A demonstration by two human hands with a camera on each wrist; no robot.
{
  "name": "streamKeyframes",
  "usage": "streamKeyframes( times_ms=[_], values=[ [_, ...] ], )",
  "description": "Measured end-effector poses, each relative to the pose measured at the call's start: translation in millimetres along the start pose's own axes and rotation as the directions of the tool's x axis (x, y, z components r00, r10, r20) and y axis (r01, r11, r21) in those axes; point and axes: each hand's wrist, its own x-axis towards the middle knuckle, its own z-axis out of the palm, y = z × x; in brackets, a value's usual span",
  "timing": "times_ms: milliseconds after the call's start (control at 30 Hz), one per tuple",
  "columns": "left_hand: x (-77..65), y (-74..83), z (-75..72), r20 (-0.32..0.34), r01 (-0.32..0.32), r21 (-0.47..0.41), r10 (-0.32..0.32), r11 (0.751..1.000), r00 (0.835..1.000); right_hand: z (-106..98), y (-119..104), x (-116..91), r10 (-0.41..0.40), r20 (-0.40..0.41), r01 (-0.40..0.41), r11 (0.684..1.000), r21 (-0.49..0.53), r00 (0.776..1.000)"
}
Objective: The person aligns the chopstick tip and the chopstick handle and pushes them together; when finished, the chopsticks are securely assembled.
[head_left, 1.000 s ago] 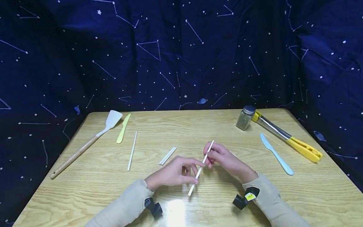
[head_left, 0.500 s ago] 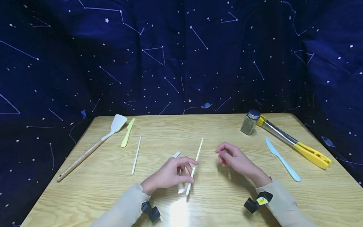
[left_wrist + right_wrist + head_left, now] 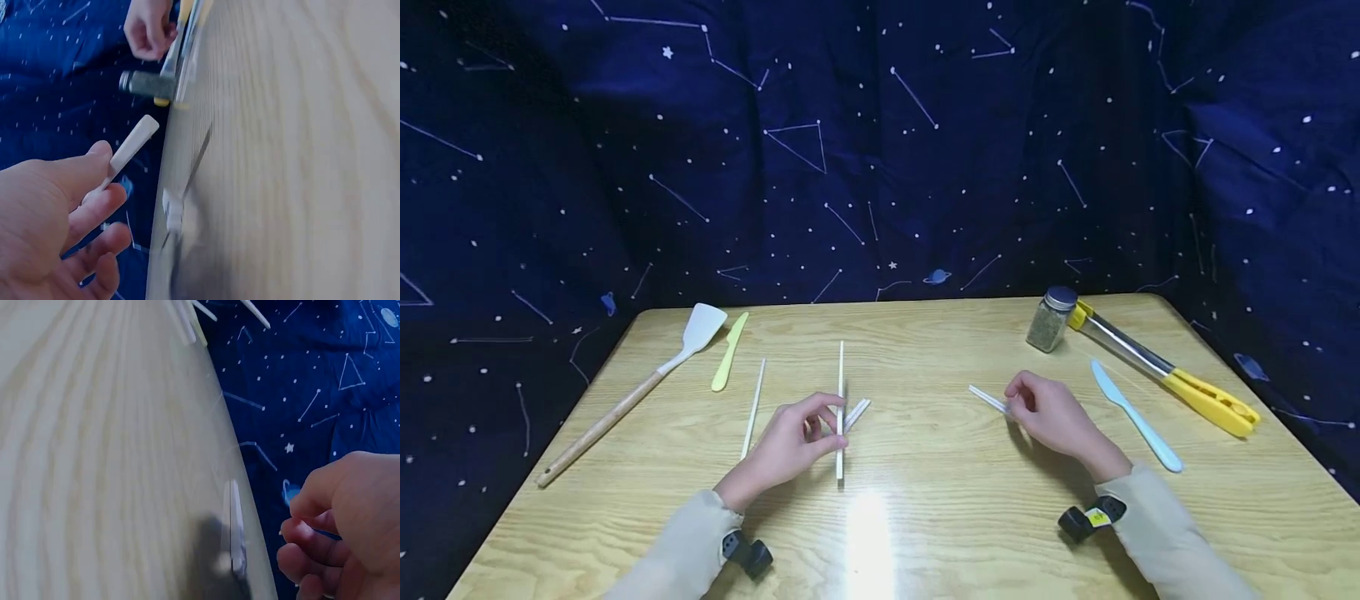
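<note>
My left hand pinches a long white chopstick between thumb and fingers, above the table; the left wrist view shows the chopstick rising past the thumb. Just beyond that hand lies a pair of short white sticks, partly hidden. A second chopstick lies to its left, its near end behind the hand. On the right, my right hand hovers over another pair of short white sticks. In the right wrist view its loosely curled fingers stand apart from those sticks and hold nothing.
A spatula and a yellow-green knife lie at the left. To the right are a spice jar, yellow-handled tongs and a blue knife. A starry dark blue cloth hangs behind the wooden table.
My right hand has let go of the long chopstick and moved right. The left hand has carried the chopstick left and turned it nearly straight away from me. The right pair of sticks has come into view.
</note>
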Motion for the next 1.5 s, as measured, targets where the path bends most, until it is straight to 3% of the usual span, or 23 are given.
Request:
streamKeyframes(
  times_ms=[100,267,533,733,900,1033,1400,1500],
  values=[
    [-8.6,-8.9,-6.2,-0.017,0.066,0.012,-0.066,0.998,0.998,2.8,5.3,-0.6,0.006,-0.007,-0.007,1.0,-0.02,1.0],
    [-19.5,-25.3,-18.7,-0.044,0.148,0.059,-0.146,0.987,0.988,8.3,9.8,1.7,0.009,0.059,-0.008,1.0,-0.025,0.998],
    [-15.8,-36.2,-31.9,-0.04,0.147,0.152,-0.142,0.977,0.989,10.0,12.9,7.8,0.004,0.109,-0.002,1.0,-0.021,0.994],
    [-14.2,-35.9,-28.5,-0.027,0.188,0.303,-0.189,0.934,0.982,12.0,15.7,9.4,0.004,0.12,-0.001,1.0,-0.024,0.993],
    [-16.5,-37.2,-27.4,-0.04,0.155,0.439,-0.153,0.885,0.987,14.9,14.6,9.1,0.032,0.125,-0.025,0.998,-0.056,0.992],
    [-19.4,-40.6,-29.8,-0.06,0.123,0.491,-0.107,0.862,0.992,17.6,10.5,8.2,0.055,0.124,-0.047,0.997,-0.066,0.991],
    [-27.2,-50.6,-45.6,-0.032,0.11,0.507,-0.109,0.855,0.994,17.7,2.9,7.1,0.068,0.069,-0.058,0.989,-0.135,0.995],
    [-28.0,-55.0,-50.1,-0.025,0.123,0.483,-0.127,0.867,0.992,15.5,-0.9,4.6,0.056,0.052,-0.047,0.987,-0.154,0.997]
  ],
)
